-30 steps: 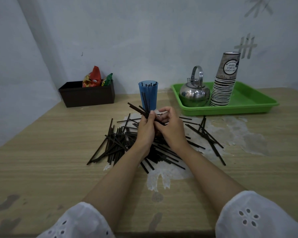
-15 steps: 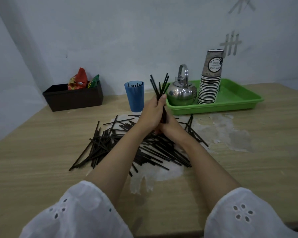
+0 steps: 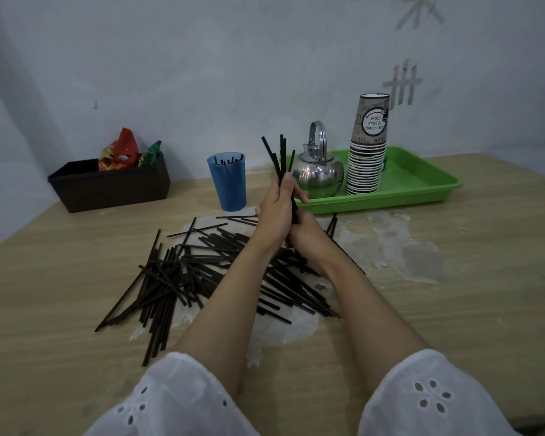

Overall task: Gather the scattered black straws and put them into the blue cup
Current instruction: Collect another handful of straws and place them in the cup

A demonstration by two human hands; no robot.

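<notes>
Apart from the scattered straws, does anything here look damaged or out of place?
Yes: the table has pale, ragged patches where its wood-look surface seems peeled away, under the straw pile and in front of the green tray. Nothing looks spilled; the blue cup, kettle and paper cup stack stand untipped.

Only legible txt: round white label on top cup of paper cup stack (image 3: 367, 158), upside down, approx. "DON'T FORGET TO SMILE TODAY", edge letters cut off. Snack packets (image 3: 120, 151): print too small to read.
</notes>
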